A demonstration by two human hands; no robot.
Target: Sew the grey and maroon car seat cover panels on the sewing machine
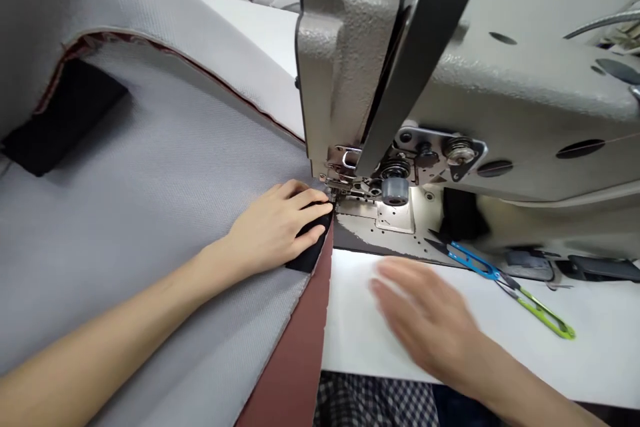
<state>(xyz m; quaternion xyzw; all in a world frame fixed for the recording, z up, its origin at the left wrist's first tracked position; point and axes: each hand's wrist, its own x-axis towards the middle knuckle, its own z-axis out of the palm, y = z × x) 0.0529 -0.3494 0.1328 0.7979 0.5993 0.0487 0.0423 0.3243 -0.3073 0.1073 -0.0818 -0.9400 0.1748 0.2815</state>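
Observation:
My left hand point(270, 230) lies flat with fingers spread on a large sheet of grey padded fabric point(170, 167). Its fingertips rest on a small black fabric strip point(306, 255) at the fabric's right edge, close to the presser foot point(334, 192) of a sewing machine point(345, 33). From under that edge shows a reddish-brown layer point(300, 340). Blurred by motion, my right hand point(430, 320) hovers over the white tabletop point(360, 340), apart from the fabric. Its fingers are stretched out, and nothing shows in them.
Blue-handled thread snips point(473, 260) and green-handled ones point(543, 315) lie right of the machine bed point(365, 233). A black piece point(463, 213) sits beneath the machine arm. Another black strip point(65, 117) is on the fabric at left, beside a curved seam point(195, 70).

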